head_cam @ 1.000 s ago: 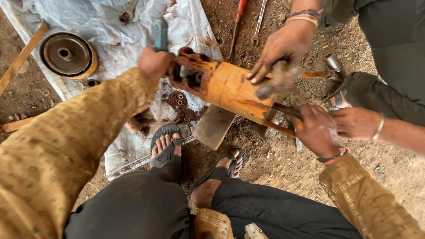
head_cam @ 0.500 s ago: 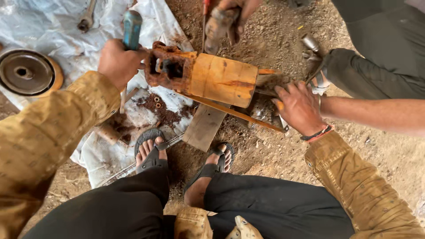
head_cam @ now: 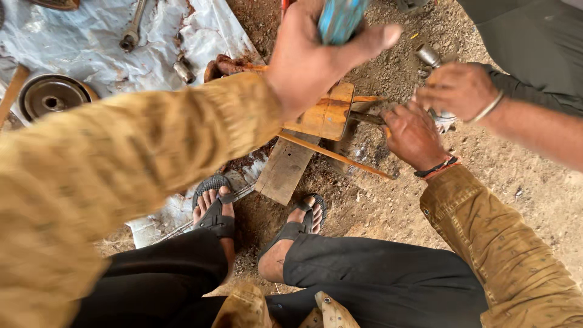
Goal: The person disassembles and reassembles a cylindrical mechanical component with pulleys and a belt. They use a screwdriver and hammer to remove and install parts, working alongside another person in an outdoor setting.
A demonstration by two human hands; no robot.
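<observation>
A: Head view: what is the ground like here?

B: Bare, gritty dirt point(head_cam: 388, 200) with small stones. A crumpled white plastic sheet point(head_cam: 79, 54) covers the upper left of it. On the sheet lie a round metal disc point(head_cam: 51, 96), a wrench point(head_cam: 132, 27) and a short metal fitting point(head_cam: 182, 70). No walls show, only ground.

A: And the person's own legs?

B: Dark trousers, feet in dark sandals point(head_cam: 214, 206), planted just below a short wooden board point(head_cam: 285, 167) that lies flat on the dirt.

A: Where is the thing being worked on?

B: An orange, rusty metal block point(head_cam: 325, 115) sits on the upper end of that board, in the middle of the frame. A thin orange rod point(head_cam: 337, 157) slants out from under it toward the lower right. Much of the block is hidden behind the raised arm.

A: The left hand?

B: The left hand point(head_cam: 310, 58) is lifted close to the camera, above the block and not touching it, its fist wrapped tight around a blue handle point(head_cam: 340, 18). The head of that tool is out of frame.

A: The right hand?

B: The right hand point(head_cam: 416, 136) is low, just right of the block, fingers curled around a dark metal piece point(head_cam: 364, 117) that pokes against the block's side. A dark band sits on the wrist.

A: Anyone else?

B: Another person's hand point(head_cam: 458, 91), wearing a bangle, is just above the right hand and grips a silvery metal part point(head_cam: 432, 58).
</observation>
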